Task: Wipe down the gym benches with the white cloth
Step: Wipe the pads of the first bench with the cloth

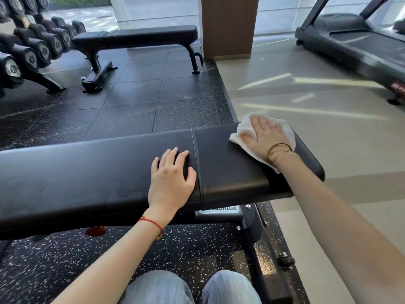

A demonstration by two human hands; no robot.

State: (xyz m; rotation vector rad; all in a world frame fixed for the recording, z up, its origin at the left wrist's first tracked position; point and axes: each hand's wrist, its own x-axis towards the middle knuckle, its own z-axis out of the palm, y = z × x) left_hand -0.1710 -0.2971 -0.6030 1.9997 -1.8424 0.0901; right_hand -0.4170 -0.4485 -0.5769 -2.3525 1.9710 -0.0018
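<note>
Near bench (pixel 98 176): black padded top, runs left to right across the view, flat, w/ a seam splitting it into a long left pad and a shorter right pad w/ a rounded end. Surface is smooth, slightly shiny. Black metal frame underneath, w/ a "NAUTILUS" label below the seam.

White cloth (pixel 285 130): small towel, crumpled/folded, lies flat on the right pad near its far right end, one corner poking past the far edge, another trailing toward the near edge.

Far bench (pixel 135 37): second black flat bench, well apart, beyond the near one on the dark speckled floor, one-piece pad on black legs.
</note>
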